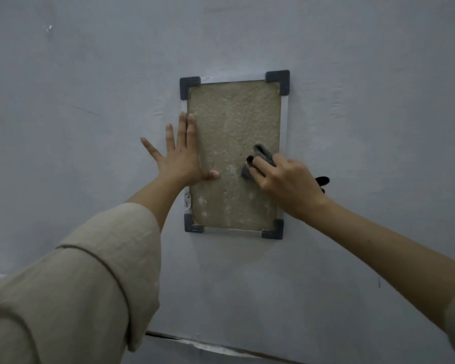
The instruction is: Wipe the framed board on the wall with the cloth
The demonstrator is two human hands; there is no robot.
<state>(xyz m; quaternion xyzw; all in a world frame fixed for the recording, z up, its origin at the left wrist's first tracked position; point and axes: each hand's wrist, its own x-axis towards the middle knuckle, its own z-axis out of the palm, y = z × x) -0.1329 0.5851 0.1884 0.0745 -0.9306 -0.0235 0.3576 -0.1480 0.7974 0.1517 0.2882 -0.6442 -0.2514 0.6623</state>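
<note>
Board (234, 127) hangs upright on the wall (365, 101), bare wall on every side; four dark corner caps. My left hand (180, 156) lies flat, fingers spread, across its left edge. My right hand (286, 183) grips one grey cloth (260, 156), pressed to the board's right half.

Tan framed board (234, 122) hangs upright; dark grey cloth (263, 153), seemingly bunched, touches it.

Grey wall (352, 74) carries framed board (234, 114).
</note>
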